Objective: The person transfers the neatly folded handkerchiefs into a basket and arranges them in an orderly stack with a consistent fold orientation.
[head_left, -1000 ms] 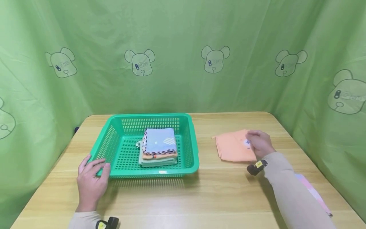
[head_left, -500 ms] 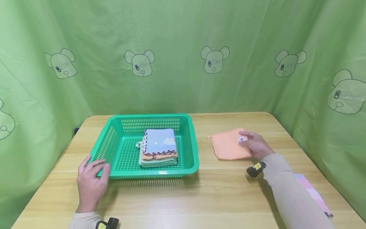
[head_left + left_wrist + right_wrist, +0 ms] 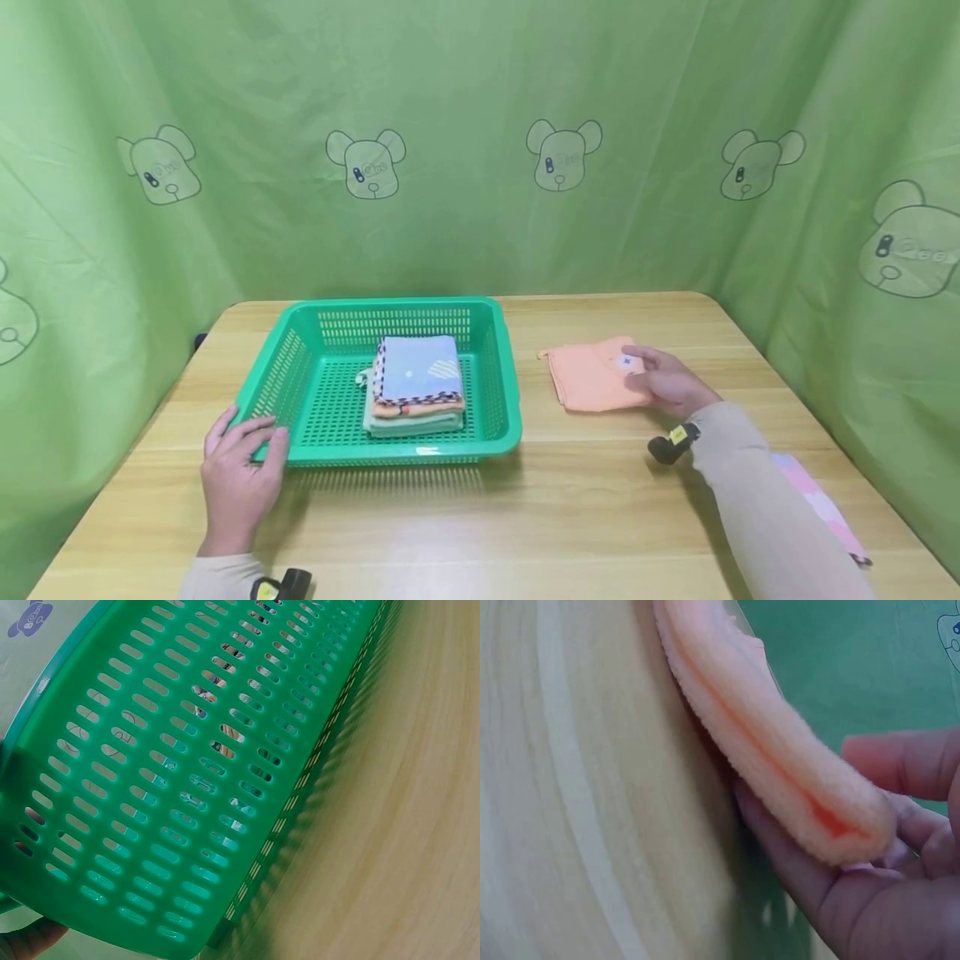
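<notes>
My right hand [image 3: 673, 385] holds the right edge of a folded orange towel [image 3: 588, 377] on the right part of the table. In the right wrist view the folded edge of the orange towel [image 3: 780, 757] lies between the thumb and the fingers, fingers underneath. My left hand [image 3: 238, 487] rests on the near left corner of a green plastic basket [image 3: 390, 454], fingers spread over the rim. Inside the basket sits a stack of folded towels: a light blue one [image 3: 420, 367] with a checked edge on top, an orange one [image 3: 408, 411] below it, pale green [image 3: 416, 427] at the bottom.
A folded pink towel [image 3: 821, 508] lies near the right table edge, partly hidden by my right sleeve [image 3: 757, 500]. A green curtain [image 3: 465, 233] with bear drawings surrounds the wooden table [image 3: 480, 533] at the back and sides.
The orange towel has shifted left toward the basket. My right hand, which gripped its upper right part, now has its fingers under the right edge. The left hand and basket stay put.
</notes>
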Demonstrator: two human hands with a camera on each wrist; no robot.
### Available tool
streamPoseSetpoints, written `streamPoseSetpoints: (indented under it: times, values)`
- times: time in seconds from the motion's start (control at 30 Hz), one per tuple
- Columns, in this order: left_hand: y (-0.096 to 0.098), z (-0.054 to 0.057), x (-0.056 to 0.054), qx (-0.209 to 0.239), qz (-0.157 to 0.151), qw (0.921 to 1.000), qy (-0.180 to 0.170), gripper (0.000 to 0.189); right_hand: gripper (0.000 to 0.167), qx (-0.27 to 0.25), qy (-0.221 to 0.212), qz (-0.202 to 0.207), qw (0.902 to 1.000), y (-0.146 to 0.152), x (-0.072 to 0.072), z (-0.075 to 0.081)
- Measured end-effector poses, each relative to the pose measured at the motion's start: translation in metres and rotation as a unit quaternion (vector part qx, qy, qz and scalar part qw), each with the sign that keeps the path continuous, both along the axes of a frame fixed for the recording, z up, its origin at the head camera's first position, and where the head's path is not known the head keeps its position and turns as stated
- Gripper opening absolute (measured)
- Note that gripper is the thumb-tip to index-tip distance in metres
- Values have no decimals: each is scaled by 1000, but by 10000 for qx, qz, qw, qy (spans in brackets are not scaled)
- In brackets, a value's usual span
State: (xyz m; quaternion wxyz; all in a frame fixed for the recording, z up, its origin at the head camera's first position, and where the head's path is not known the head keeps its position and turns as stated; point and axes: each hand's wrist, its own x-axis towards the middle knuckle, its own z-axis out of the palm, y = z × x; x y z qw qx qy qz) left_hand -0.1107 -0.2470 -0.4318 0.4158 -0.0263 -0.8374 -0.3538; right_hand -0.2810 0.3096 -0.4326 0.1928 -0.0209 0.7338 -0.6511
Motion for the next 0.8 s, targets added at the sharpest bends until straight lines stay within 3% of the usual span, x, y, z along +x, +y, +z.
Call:
streamPoseSetpoints:
  times: [0.17, 0.63, 0.8]
  values:
    - [0, 0, 1, 6, 14, 10000, -26, 19, 83, -278, -108, 89, 9995, -3, 1, 2]
    - [0, 0, 1, 7, -44, 10000, 32, 17, 71, 196, 242, -288, 9991, -18, 7, 12]
    - [-1, -1, 0, 7, -51, 10000, 43, 17, 68, 121, 275, -462, 9985, -24, 7, 16]
